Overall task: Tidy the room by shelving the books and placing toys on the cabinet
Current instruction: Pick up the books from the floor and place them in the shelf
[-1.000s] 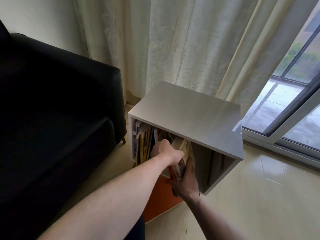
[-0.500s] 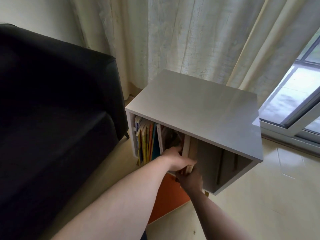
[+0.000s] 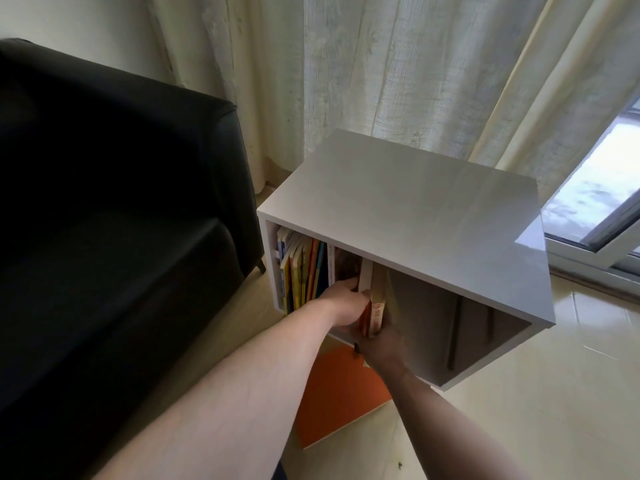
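Note:
A grey cabinet [image 3: 408, 202] stands on the floor with its open front toward me. Several thin books [image 3: 304, 271] stand upright at the left of its shelf. Two or three more books [image 3: 375, 306] stand near the middle, their spines sticking out of the opening. My left hand [image 3: 346, 301] grips these books from the left, fingers reaching inside. My right hand [image 3: 381, 341] holds them from below and the right, partly in shadow. The right half of the shelf looks dark and bare. No toy is in view.
A black sofa [image 3: 114, 202] fills the left, close to the cabinet's side. Pale curtains [image 3: 398, 71] hang behind, and a window frame [image 3: 595, 230] is at the right. An orange panel [image 3: 343, 396] sits below the shelf. Glossy floor tiles [image 3: 554, 393] spread to the right.
The middle books have gone from leaning to upright and slid deeper into the shelf. Both hands stayed on them. The view has come closer to the cabinet.

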A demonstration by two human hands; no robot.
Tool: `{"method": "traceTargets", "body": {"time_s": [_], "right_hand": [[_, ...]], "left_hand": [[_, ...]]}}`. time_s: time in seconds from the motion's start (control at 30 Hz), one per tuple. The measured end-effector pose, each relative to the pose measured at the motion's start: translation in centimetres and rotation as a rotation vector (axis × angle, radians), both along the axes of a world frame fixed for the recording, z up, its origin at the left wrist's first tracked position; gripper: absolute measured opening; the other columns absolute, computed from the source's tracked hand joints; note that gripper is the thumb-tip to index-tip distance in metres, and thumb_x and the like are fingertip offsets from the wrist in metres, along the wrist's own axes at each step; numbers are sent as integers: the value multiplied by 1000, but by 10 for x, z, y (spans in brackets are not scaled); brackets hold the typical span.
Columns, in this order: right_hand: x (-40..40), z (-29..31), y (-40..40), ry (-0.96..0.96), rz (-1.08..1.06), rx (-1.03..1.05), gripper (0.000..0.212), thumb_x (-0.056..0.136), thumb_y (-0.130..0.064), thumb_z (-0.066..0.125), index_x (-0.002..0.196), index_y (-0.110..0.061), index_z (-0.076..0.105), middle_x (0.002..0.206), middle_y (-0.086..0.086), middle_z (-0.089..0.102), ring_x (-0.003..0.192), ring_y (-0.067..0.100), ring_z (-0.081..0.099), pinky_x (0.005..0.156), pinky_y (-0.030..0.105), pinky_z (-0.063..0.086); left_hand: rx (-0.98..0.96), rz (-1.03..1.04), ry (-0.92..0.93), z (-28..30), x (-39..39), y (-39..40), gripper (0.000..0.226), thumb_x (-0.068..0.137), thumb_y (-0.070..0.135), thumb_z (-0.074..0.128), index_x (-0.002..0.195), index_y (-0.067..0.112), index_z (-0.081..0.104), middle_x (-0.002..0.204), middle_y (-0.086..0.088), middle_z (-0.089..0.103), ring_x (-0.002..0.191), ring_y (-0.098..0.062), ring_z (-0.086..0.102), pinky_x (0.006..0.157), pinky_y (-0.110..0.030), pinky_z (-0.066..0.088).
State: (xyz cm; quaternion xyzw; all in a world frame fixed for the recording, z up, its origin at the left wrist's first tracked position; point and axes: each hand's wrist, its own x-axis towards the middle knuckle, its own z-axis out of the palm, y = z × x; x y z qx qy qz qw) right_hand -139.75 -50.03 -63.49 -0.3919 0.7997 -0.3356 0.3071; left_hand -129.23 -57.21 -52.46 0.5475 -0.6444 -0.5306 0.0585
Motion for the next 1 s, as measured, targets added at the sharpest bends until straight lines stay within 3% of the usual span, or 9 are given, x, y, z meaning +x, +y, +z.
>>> {"method": "traceTargets", "body": {"time_s": [0.1,0.23,0.33,0.4,0.53,0.67,0.8,1.0], "right_hand": [[5,7,-8,-3,-87,-18,74,83,-58,75,144,-28,47,115,0,70,104,26,72,84,41,61],[5,3,-20,-31,-128,1,62,86,-51,73,141,-31,51,114,1,70,104,27,70,86,42,61],[3,-1,-28,-65,-132,18,54,83,-54,75,130,-31,58,112,1,71,100,24,70,84,39,60],[1,-3,-31,-112,-150,27,47,83,-51,77,122,-29,62,108,0,70,97,23,70,78,33,58],[-2,0,-28,-159,-147,27,33,88,-42,75,114,-27,60,94,-4,64,68,7,61,54,18,46],[-13,-3,-22,-183,-96,7,29,92,-34,72,114,-21,57,94,-3,66,74,11,66,54,18,49],[-24,-4,-19,-213,-70,8,24,94,-31,71,109,-22,55,91,-2,65,72,9,67,49,14,46],[-25,-6,-16,-282,-83,-13,23,94,-29,71,109,-22,55,89,-6,62,67,6,63,46,12,44]], "left_hand": [[5,-18,43,0,-2,-7,57,107,46,49,160,31,38,166,-1,37,149,-28,39,110,-34,38],[-70,103,70,-5,-3,-23,51,107,37,51,156,27,43,170,-5,21,156,-35,21,124,-47,24],[-141,310,53,-16,-4,-29,79,102,19,57,166,22,12,173,-4,8,156,-35,20,125,-44,24],[-172,271,15,-23,-9,-30,93,97,12,58,167,23,-3,174,-5,2,158,-34,17,126,-44,24],[-200,261,-52,-30,-28,-40,94,97,10,58,166,19,-5,172,-11,12,153,-36,32,121,-44,37],[-240,284,-142,-49,-37,-63,84,99,17,60,165,16,7,162,-15,33,140,-34,50,112,-43,49],[-305,267,-241,-86,-49,-88,62,93,32,67,148,16,42,136,-11,59,118,-29,65,96,-44,59],[-428,267,-348,-98,-52,-110,24,98,36,65,114,19,65,109,-4,70,98,-23,70,72,-31,54]]}}
